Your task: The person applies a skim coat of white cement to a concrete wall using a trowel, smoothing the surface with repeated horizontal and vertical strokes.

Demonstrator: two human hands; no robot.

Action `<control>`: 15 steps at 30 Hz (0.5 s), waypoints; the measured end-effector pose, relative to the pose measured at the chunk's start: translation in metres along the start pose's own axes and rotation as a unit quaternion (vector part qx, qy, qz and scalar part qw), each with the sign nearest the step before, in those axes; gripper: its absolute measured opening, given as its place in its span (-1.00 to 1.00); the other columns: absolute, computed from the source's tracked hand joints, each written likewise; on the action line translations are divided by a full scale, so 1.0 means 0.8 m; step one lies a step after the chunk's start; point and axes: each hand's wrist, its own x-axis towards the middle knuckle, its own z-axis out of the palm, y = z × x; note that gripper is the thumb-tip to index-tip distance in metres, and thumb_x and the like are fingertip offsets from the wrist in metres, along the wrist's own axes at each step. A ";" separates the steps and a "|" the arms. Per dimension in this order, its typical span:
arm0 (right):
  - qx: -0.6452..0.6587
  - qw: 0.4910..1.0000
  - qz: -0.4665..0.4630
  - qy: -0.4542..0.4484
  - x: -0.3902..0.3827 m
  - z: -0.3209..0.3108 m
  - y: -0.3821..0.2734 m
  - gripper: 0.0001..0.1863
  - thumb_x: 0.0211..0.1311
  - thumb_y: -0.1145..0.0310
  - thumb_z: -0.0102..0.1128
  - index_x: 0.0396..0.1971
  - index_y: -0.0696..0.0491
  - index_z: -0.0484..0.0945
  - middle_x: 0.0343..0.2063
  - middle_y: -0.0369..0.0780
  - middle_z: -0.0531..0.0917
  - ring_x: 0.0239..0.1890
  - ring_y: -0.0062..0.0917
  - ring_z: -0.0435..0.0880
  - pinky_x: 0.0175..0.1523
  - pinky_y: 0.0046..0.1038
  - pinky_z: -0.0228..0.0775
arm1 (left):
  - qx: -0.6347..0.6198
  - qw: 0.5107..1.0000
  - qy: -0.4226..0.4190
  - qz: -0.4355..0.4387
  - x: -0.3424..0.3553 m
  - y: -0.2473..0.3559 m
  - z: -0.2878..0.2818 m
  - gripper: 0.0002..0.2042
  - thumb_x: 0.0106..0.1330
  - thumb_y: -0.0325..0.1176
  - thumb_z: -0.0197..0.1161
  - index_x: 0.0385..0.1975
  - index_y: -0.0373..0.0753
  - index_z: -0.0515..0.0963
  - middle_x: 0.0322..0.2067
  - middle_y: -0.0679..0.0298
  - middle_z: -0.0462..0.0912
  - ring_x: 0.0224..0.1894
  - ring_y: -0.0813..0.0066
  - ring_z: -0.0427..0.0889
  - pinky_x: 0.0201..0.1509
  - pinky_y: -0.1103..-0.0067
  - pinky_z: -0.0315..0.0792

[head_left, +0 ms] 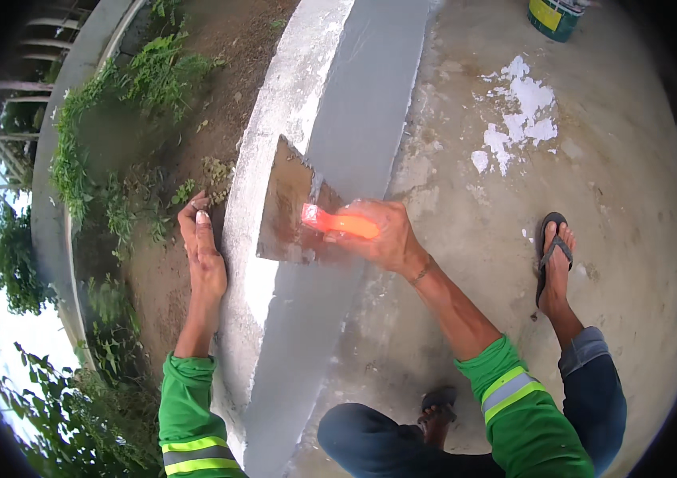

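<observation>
My right hand point(386, 235) is closed around the orange-red handle of a flat steel trowel point(282, 191), whose grime-streaked blade lies over a long ledge. The ledge has a rough white band point(290, 72) and a band of smooth wet-looking grey coating point(362, 72); the blade spans part of both. My left hand point(201, 251) is beside the ledge's left edge, left of the blade, with its fingers curled together; I cannot make out whether they hold anything.
Soil and weeds point(155, 80) run along the left, beyond them a curved concrete kerb point(71, 64). On the concrete floor point(474, 239) at right lie white flakes or splatter point(525, 111) and a green bucket point(553, 24). My sandalled feet and bent legs are at lower right.
</observation>
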 end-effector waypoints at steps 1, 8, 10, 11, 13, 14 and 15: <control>-0.015 0.998 -0.066 -0.012 -0.027 0.020 -0.008 -0.74 -0.03 0.28 0.48 -0.40 0.07 0.62 -0.51 -0.24 0.62 -0.50 -0.42 0.60 -0.37 -0.43 0.44 | -0.002 1.000 0.007 0.002 0.001 -0.003 -0.005 -0.51 0.51 -0.05 -0.30 0.13 -0.38 0.28 0.12 0.02 0.36 0.21 0.23 0.30 0.33 0.40 0.10; 0.039 0.994 -0.022 -0.102 -0.189 0.058 -0.033 -0.76 -0.04 0.35 0.47 -0.38 0.09 0.61 -0.49 -0.20 0.61 -0.49 -0.35 0.61 -0.36 -0.37 0.46 | 0.037 0.997 -0.054 0.043 -0.034 0.018 -0.040 -0.48 0.48 -0.04 -0.29 0.20 -0.37 0.19 0.20 0.03 0.27 0.24 0.22 0.25 0.34 0.39 0.08; 0.039 0.998 0.058 0.004 -0.176 0.026 -0.037 -0.77 0.01 0.33 0.44 -0.37 0.11 0.62 -0.56 -0.25 0.58 -0.53 -0.46 0.60 -0.40 -0.43 0.43 | 0.061 0.993 -0.075 0.062 -0.056 0.010 -0.049 -0.48 0.48 -0.04 -0.30 0.21 -0.37 0.17 0.22 0.03 0.25 0.25 0.22 0.24 0.35 0.38 0.07; 0.095 0.975 0.196 0.047 -0.172 0.008 -0.016 -0.78 0.08 0.32 0.39 -0.35 0.12 0.62 -0.59 -0.29 0.57 -0.58 -0.55 0.54 -0.46 -0.51 0.38 | 0.052 0.994 -0.080 0.053 -0.065 0.002 -0.041 -0.48 0.48 -0.05 -0.31 0.23 -0.36 0.15 0.23 0.02 0.23 0.25 0.22 0.23 0.36 0.38 0.06; 0.236 0.897 0.350 0.132 -0.148 -0.024 0.041 -0.79 0.18 0.30 0.32 -0.35 0.14 0.59 -0.67 -0.35 0.48 -0.66 -0.68 0.43 -0.55 -0.58 0.27 | 0.025 0.996 -0.071 0.042 -0.068 -0.018 -0.041 -0.45 0.48 -0.02 -0.32 0.25 -0.36 0.14 0.24 0.02 0.23 0.27 0.23 0.21 0.38 0.37 0.03; 0.313 0.856 0.371 0.175 -0.135 -0.039 0.078 -0.77 0.21 0.28 0.30 -0.37 0.15 0.56 -0.71 -0.38 0.41 -0.68 -0.72 0.38 -0.59 -0.58 0.21 | 0.035 0.996 -0.062 0.050 -0.068 -0.017 -0.040 -0.44 0.48 -0.02 -0.32 0.26 -0.36 0.15 0.23 0.02 0.25 0.27 0.23 0.20 0.38 0.37 0.02; 0.338 0.839 0.380 0.194 -0.118 -0.047 0.111 -0.77 0.22 0.26 0.29 -0.40 0.13 0.54 -0.72 -0.39 0.39 -0.69 -0.73 0.35 -0.60 -0.58 0.17 | 0.050 0.996 -0.054 0.054 -0.067 -0.013 -0.044 -0.43 0.48 -0.01 -0.31 0.26 -0.36 0.16 0.22 0.03 0.26 0.28 0.23 0.20 0.38 0.37 0.02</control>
